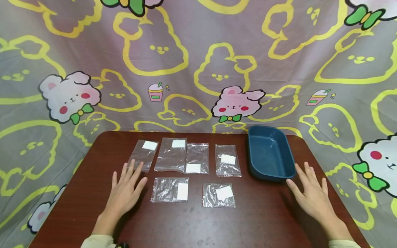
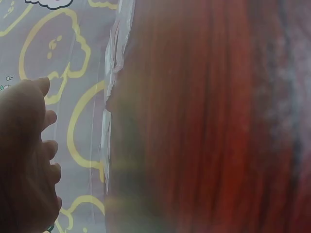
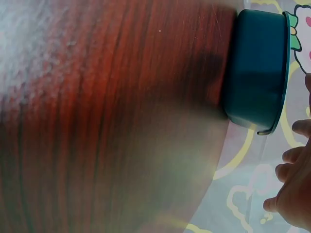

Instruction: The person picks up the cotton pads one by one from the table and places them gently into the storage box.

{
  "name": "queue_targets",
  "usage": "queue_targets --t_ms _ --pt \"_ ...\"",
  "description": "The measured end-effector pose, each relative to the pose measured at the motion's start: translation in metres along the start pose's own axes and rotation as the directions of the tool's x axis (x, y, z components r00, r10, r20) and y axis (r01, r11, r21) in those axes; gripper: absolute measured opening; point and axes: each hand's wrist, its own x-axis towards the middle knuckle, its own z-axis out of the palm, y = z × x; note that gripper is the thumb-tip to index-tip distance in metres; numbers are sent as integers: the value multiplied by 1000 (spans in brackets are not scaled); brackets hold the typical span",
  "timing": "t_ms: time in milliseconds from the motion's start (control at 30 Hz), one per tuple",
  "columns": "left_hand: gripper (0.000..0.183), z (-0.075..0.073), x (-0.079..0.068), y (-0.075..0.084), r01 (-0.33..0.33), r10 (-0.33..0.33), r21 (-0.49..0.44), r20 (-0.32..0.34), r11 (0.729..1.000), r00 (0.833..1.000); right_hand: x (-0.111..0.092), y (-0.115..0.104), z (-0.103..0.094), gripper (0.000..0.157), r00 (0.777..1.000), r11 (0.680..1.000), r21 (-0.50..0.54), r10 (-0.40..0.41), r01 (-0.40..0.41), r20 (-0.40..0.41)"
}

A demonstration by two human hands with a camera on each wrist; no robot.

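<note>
My left hand is spread with straight fingers at the left of the table, its fingertips overlapping the lower edge of a clear plastic zip bag in the head view. My right hand is likewise spread, at the near right corner of a dark blue plastic basin. Neither hand holds anything. Further clear bags with white labels lie flat: a large one, one beside it, one near the basin, and two in the front row, left and right.
The dark brown wooden table has rounded far corners. A patterned curtain with cartoon rabbits hangs around its back and sides. In the right wrist view, the basin's side wall rises near the table's edge.
</note>
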Motion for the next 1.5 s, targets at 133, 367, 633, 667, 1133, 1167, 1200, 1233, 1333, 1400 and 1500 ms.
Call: queue_targets --t_ms 133,367,633,667,1133,1167,1200,1233,1333,1400,1500 --pt "63 2 -1 2 5 -5 -11 6 1000 1000 0 0 -1 71 1000 999 46 5 -5 -3" --pt "63 6 -2 7 -3 3 -21 6 1000 1000 2 3 1 69 1000 983 184 25 -21 -18" --pt "61 14 -5 17 -13 14 -76 9 997 1000 5 6 1 65 993 930 353 113 -100 -18" --pt "60 15 -6 19 -20 20 -81 7 997 1000 5 6 0 65 990 914 383 143 -132 -2" --pt "60 34 -7 52 -111 124 -171 64 979 990 20 3 8 69 924 604 723 361 -335 127" --pt "61 36 -7 53 -117 130 -172 67 978 989 21 3 10 70 922 553 764 360 -332 141" --pt "61 38 -6 54 -123 136 -172 68 977 988 22 2 12 72 920 504 798 360 -331 154" --pt "62 39 -6 55 -129 143 -174 70 976 987 23 1 13 73 918 459 825 362 -328 164" --pt "63 44 -3 57 -149 166 -188 78 971 983 26 -1 17 75 916 372 871 356 -322 186" --pt "63 46 -2 59 -160 179 -193 86 968 980 28 -2 19 75 911 343 880 360 -329 201" --pt "63 50 -1 61 -180 200 -190 94 965 975 30 -5 22 73 901 333 873 371 -356 226"
